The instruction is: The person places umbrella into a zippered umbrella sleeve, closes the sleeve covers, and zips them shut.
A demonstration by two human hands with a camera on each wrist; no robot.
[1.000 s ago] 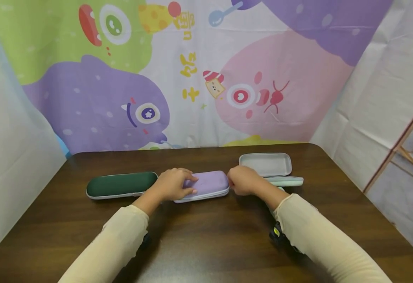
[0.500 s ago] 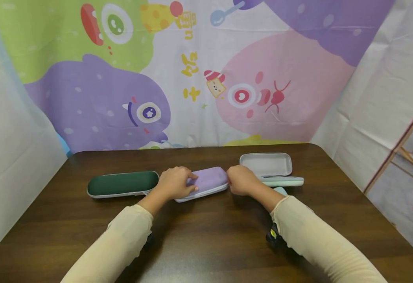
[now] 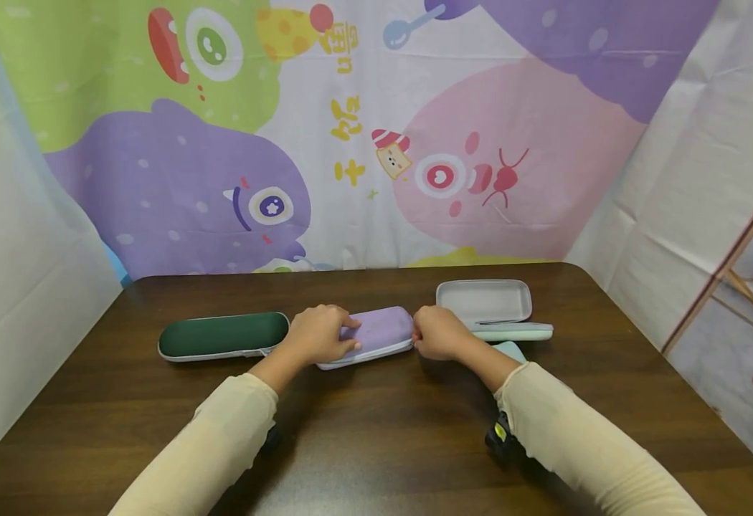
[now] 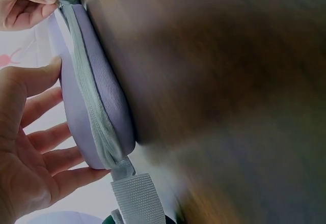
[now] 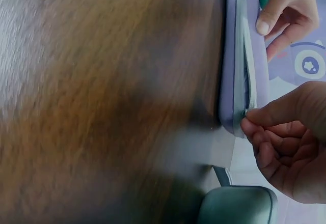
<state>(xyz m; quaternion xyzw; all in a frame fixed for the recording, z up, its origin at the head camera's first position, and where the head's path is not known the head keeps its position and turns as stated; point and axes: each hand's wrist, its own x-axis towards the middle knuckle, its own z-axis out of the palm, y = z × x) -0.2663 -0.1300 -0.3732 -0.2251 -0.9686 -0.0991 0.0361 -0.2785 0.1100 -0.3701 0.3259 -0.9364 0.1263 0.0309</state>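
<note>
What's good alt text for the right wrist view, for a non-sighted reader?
The right hand pinches at the partly open zipper of a purple case, while the left hand touches its other end. A teal case shows at the bottom edge, and a wooden table fills the left side.

Behind the table (image 3: 363, 444) hangs a sheet (image 3: 351, 215). The left case (image 3: 224, 335) lies on the left part of the table. The middle case (image 3: 383, 328) lies just right of it. The left hand (image 3: 317, 334) is on its left part, and the right hand (image 3: 439, 333) is at the zip (image 4: 91, 96) by its right end. On the right, at the far side, lies a tray (image 3: 485, 301), with a long piece (image 3: 521, 332) just on its near side. One more piece (image 3: 510, 350) lies nearer, partly hidden by the right arm (image 3: 564, 408).
</note>
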